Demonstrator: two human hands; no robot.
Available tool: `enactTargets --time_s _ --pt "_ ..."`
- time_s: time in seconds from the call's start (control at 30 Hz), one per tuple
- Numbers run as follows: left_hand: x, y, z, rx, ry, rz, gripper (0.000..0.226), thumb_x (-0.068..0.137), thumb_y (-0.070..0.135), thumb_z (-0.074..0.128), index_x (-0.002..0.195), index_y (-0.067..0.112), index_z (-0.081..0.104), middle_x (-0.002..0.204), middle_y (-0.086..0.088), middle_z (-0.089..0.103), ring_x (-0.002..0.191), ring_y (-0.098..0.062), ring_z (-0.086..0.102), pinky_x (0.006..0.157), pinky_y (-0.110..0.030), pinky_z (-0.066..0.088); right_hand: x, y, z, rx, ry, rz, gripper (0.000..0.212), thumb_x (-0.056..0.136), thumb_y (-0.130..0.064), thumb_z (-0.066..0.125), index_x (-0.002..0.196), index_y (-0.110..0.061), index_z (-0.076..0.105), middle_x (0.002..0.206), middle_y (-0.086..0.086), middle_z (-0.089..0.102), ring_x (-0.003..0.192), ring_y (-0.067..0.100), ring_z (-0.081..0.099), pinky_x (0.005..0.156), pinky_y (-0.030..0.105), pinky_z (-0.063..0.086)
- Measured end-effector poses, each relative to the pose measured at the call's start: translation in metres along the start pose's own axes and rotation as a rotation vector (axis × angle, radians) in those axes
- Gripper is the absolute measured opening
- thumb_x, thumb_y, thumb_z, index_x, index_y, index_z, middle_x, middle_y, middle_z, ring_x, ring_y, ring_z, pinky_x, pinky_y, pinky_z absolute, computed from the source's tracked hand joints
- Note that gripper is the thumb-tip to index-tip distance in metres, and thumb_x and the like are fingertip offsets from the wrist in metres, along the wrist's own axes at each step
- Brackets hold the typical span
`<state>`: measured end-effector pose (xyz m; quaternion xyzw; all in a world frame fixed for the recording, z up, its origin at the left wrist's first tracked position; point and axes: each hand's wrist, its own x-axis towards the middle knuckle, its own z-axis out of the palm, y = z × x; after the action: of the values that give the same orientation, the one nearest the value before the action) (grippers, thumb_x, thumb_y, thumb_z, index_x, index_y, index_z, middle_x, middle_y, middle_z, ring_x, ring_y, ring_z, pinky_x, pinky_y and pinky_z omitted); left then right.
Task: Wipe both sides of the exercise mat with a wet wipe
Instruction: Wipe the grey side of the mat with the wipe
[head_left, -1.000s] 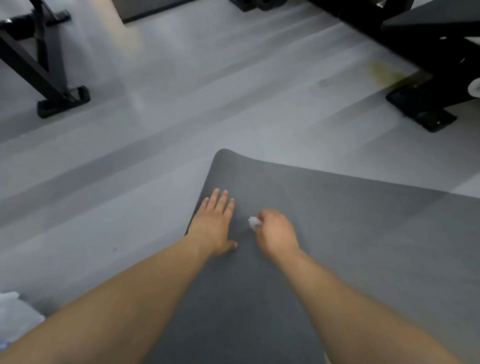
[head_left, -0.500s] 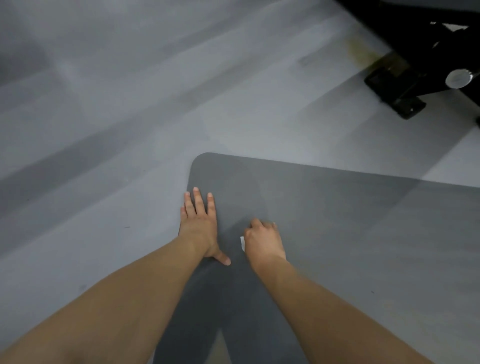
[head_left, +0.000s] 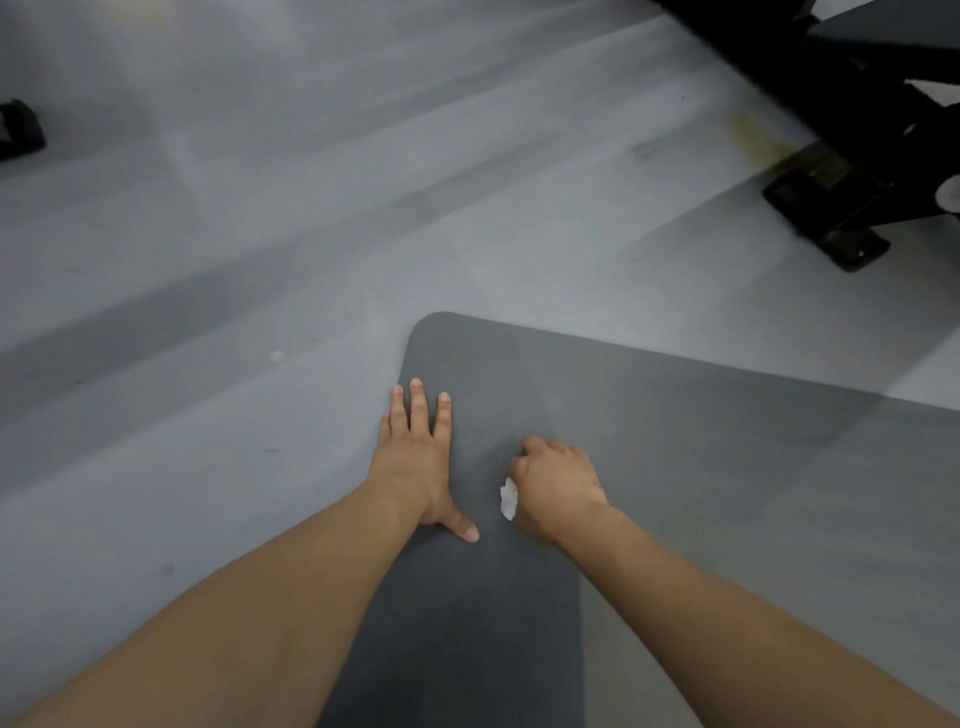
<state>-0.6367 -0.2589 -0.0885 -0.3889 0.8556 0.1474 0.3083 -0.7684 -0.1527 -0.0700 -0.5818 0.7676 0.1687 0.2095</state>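
Note:
A dark grey exercise mat (head_left: 701, 431) lies flat on the floor, its rounded corner toward the upper left. My left hand (head_left: 415, 457) presses flat on the mat near its left edge, fingers spread and thumb out. My right hand (head_left: 556, 483) is closed on a crumpled white wet wipe (head_left: 508, 498), which pokes out at the thumb side and rests on the mat. About a hand's width separates the two hands.
Grey floor (head_left: 260, 260) surrounds the mat. A black exercise machine frame with a foot (head_left: 831, 218) stands at the upper right. Another black foot (head_left: 18, 130) shows at the left edge. A small white speck (head_left: 277, 356) lies on the floor left of the mat.
My right hand with the wipe has drawn back toward me along the mat. My left hand has stayed flat near the left edge. The view has shifted with my head.

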Motion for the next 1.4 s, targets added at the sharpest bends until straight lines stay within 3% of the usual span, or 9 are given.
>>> enactTargets --time_s 0.13,0.27,0.53,0.63,0.77,1.0,1.2,1.3,1.4 --pt "0.004 -0.006 -0.001 -0.013 0.035 0.016 0.158 0.053 0.081 0.078 0.155 0.018 -0.025 0.159 -0.018 -0.034 0.148 -0.04 -0.028 0.125 -0.047 0.001 0.014 0.019 -0.019 0.469 0.206 0.078 0.019 0.095 -0.031 0.051 0.084 -0.016 0.051 0.102 0.011 0.065 0.093 0.033 0.059 0.066 0.028 0.032" --pt "0.009 -0.009 -0.006 0.003 0.03 0.022 0.144 0.065 0.071 0.078 0.157 0.021 -0.02 0.163 -0.015 -0.028 0.151 -0.039 -0.02 0.126 -0.045 0.006 0.05 0.046 -0.02 0.509 0.453 0.241 0.011 0.093 -0.009 0.047 0.097 -0.007 0.056 0.098 0.017 0.058 0.086 0.039 0.058 0.063 0.032 0.031" --pt "0.013 0.0 -0.003 0.024 0.024 -0.016 0.147 0.066 0.065 0.081 0.156 0.014 -0.024 0.16 -0.022 -0.03 0.149 -0.045 -0.023 0.126 -0.046 0.008 0.07 0.0 0.018 0.649 0.618 0.343 0.019 0.09 -0.018 0.056 0.094 -0.005 0.07 0.098 0.013 0.056 0.084 0.033 0.056 0.08 0.035 0.045" --pt "0.012 -0.002 -0.004 -0.03 0.028 -0.006 0.147 0.067 0.062 0.083 0.154 0.017 -0.028 0.158 -0.019 -0.036 0.148 -0.042 -0.027 0.126 -0.043 0.009 0.068 0.016 0.021 0.621 0.624 0.265 0.013 0.091 -0.012 0.057 0.093 -0.007 0.069 0.096 0.013 0.059 0.083 0.037 0.059 0.075 0.036 0.048" --pt "0.012 -0.003 -0.002 -0.091 0.04 -0.004 0.15 0.065 0.06 0.085 0.153 0.017 -0.029 0.158 -0.015 -0.039 0.148 -0.038 -0.029 0.126 -0.041 0.009 0.089 0.008 0.006 0.681 0.59 0.426 0.013 0.091 -0.008 0.055 0.094 -0.007 0.068 0.097 0.013 0.062 0.088 0.035 0.06 0.076 0.038 0.045" --pt "0.01 -0.015 -0.001 -0.168 0.036 0.004 0.157 0.059 0.064 0.086 0.153 0.016 -0.03 0.158 -0.004 -0.04 0.147 -0.026 -0.033 0.126 -0.042 0.001 0.138 -0.061 -0.036 0.559 0.434 -0.132 0.007 0.081 -0.004 0.058 0.081 -0.001 0.064 0.085 0.016 0.055 0.078 0.033 0.053 0.062 0.032 0.031" --pt "0.01 0.0 -0.008 -0.066 0.0 -0.068 0.155 0.065 0.059 0.087 0.15 0.004 -0.031 0.156 -0.014 -0.041 0.148 -0.035 -0.03 0.126 -0.044 -0.001 0.14 0.031 -0.002 0.522 0.721 0.113 0.007 0.071 0.006 0.069 0.073 0.0 0.066 0.076 0.019 0.055 0.063 0.037 0.056 0.056 0.034 0.044" --pt "0.013 0.003 -0.008 -0.061 -0.021 -0.074 0.155 0.066 0.055 0.088 0.149 0.003 -0.032 0.155 -0.016 -0.042 0.147 -0.038 -0.031 0.126 -0.045 0.001 0.146 0.016 -0.004 0.603 0.809 0.252 0.01 0.07 0.009 0.065 0.072 0.0 0.065 0.077 0.019 0.057 0.063 0.037 0.056 0.058 0.035 0.045" --pt "0.012 -0.003 -0.005 -0.101 -0.014 -0.05 0.156 0.064 0.057 0.088 0.151 0.007 -0.031 0.156 -0.012 -0.043 0.146 -0.035 -0.033 0.126 -0.044 0.0 0.157 -0.037 -0.014 0.617 0.733 0.054 0.009 0.078 0.003 0.061 0.079 -0.001 0.069 0.08 0.016 0.059 0.075 0.035 0.058 0.067 0.035 0.045"
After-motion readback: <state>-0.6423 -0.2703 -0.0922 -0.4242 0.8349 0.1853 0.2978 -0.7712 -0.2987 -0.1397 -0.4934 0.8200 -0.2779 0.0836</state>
